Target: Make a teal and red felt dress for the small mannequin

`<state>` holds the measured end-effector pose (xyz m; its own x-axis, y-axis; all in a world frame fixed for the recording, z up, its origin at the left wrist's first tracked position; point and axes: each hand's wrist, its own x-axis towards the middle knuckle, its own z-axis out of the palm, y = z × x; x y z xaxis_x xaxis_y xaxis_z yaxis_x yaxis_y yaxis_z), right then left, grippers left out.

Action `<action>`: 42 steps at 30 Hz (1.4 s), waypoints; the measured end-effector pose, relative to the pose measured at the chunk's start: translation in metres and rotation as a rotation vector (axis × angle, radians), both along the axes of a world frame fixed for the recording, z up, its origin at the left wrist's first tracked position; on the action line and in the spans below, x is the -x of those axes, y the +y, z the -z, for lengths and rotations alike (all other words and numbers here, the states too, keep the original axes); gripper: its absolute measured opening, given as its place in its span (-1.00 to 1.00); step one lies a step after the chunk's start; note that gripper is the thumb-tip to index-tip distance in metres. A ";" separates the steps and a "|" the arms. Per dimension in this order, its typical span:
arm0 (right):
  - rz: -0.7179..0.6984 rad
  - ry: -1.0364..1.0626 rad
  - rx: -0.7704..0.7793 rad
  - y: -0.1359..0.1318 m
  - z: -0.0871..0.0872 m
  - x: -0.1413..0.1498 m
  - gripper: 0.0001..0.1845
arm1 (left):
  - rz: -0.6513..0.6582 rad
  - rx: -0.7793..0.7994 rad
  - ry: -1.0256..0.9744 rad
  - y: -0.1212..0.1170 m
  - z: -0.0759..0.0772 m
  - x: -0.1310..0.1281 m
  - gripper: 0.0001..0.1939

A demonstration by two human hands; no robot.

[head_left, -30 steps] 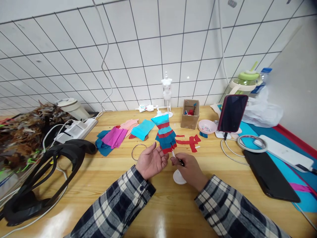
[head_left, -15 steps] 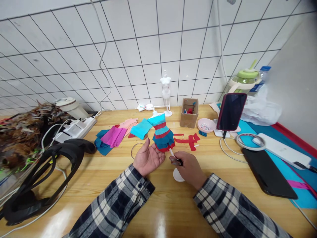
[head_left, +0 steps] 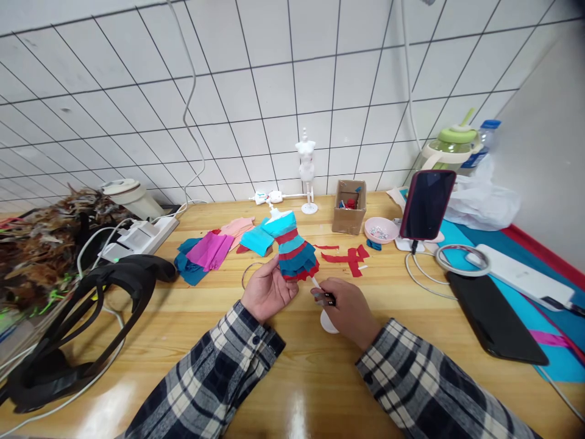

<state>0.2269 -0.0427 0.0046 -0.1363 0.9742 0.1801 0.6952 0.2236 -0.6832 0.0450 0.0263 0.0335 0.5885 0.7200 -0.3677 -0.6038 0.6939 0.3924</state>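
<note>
A small mannequin wearing a blue and red tiered paper dress (head_left: 292, 250) stands tilted at mid-table. My left hand (head_left: 267, 291) grips it at the skirt's lower left, fingers curled round it. My right hand (head_left: 345, 308) is closed on a thin white and black stick-like tool (head_left: 320, 291) whose tip points at the skirt's hem. A white round lid (head_left: 327, 323) lies under the right hand. Red paper strips (head_left: 350, 256) lie right of the dress.
Coloured paper sheets (head_left: 214, 250) and a wire ring (head_left: 252, 274) lie to the left. A bare white mannequin (head_left: 306, 174), cardboard box (head_left: 350, 207), pink dish (head_left: 380, 230) and propped phone (head_left: 427, 204) stand behind. Black headset (head_left: 91, 317), power strip (head_left: 139, 235) and feathers (head_left: 41, 238) fill the left.
My left hand went from open-palmed beside the dress to closing on its skirt, and the dress now leans to the left. The right hand with the tool barely moved.
</note>
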 end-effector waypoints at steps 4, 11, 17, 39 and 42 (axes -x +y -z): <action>0.014 0.033 0.005 0.001 0.000 0.000 -0.71 | -0.001 -0.015 0.028 0.000 -0.002 0.000 -0.79; 0.014 0.068 0.014 0.001 0.000 0.000 -0.68 | -0.008 -0.006 0.010 0.001 0.000 0.000 -0.82; 0.048 0.088 0.033 0.002 0.002 0.001 -0.69 | 0.017 -0.025 -0.042 -0.001 0.004 -0.001 -0.65; 0.110 0.071 0.082 0.001 -0.003 0.003 -0.75 | -0.110 -0.320 0.184 -0.017 0.007 -0.019 -0.68; 0.113 0.066 0.079 0.001 -0.003 0.003 -0.74 | -0.132 -0.340 0.165 -0.016 0.004 -0.017 -0.62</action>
<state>0.2243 -0.0414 0.0078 -0.0149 0.9941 0.1077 0.6658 0.0902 -0.7406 0.0615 0.0099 0.0299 0.4356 0.8825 -0.1774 -0.5886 0.4283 0.6856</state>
